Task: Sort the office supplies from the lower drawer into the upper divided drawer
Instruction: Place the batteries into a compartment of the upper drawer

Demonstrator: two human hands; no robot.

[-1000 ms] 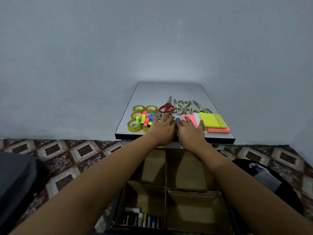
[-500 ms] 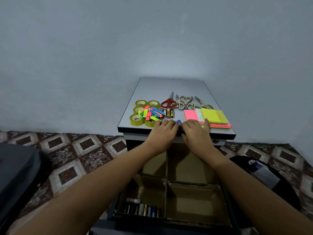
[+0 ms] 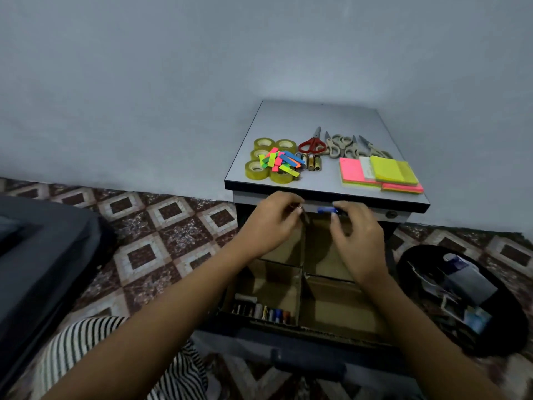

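Left hand (image 3: 271,226) pinches small battery (image 3: 298,208), right hand (image 3: 357,238) blue battery (image 3: 327,210), below tabletop (image 3: 375,199) edge.

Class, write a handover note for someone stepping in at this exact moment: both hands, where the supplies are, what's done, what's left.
Left hand pinches a small metallic item, too blurred to name; right hand pinches a blue battery. Both hover over the divided drawer.
Done: a row of batteries lies in its near-left compartment.
Left: drop the held items in; then tape rolls, sticky flags, loose batteries, scissors and sticky notes, all on the cabinet top.
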